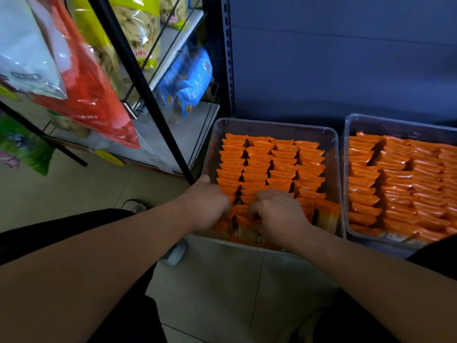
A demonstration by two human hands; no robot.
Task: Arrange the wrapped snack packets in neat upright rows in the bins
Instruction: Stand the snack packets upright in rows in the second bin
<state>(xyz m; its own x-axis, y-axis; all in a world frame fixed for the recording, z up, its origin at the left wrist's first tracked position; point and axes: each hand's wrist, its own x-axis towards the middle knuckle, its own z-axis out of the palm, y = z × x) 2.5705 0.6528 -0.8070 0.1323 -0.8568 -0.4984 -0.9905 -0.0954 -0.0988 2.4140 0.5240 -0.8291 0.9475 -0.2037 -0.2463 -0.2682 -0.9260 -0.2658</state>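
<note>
Pinching orange packets (272, 164) in a bin (274, 123), the right hand (279, 214) curls (left hand (207, 206) grip hidden).

Packets (269, 159) are all bright orange, one face maybe tan-printed (blurry though). Bins (274, 125) clear plastic, back panel (346, 58) dark blue, rack frame (137, 78) black. Red-and-white bag (94, 100), blue bag (190, 82), yellow-green bag (138, 26). Floor (74, 194) beige tile.

Fingertips of the left hand (207, 206) and right hand (279, 214) are buried among the packets (259, 164) at the left bin's (272, 127) near end, so neither grip can be told. The right bin (395, 126) runs out of view. Print on the packets and on the bags (81, 90) in the rack (137, 78) is too blurred to read.
</note>
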